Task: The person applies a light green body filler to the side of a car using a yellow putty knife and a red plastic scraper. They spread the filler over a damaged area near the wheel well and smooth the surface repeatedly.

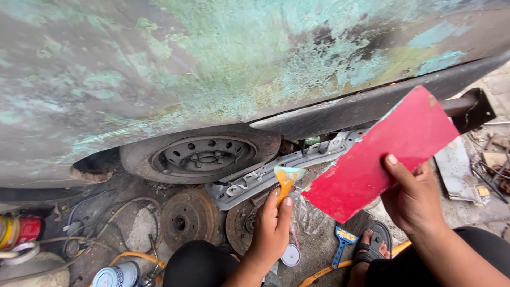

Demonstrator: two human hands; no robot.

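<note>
Overhead hangs a sanded, green-mottled car body panel, with rusty brake drums on the ground beneath. Your left hand closes fully round an orange-handled putty scraper, blade up, ready to load. Your right hand pinches a flat red plastic board, tilted toward the scraper as a palette, its edges smeared pale green.

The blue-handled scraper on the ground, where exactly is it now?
In the head view, the blue-handled scraper lies on the ground at lower right of centre, just left of the sandalled foot, below the red board.
</note>
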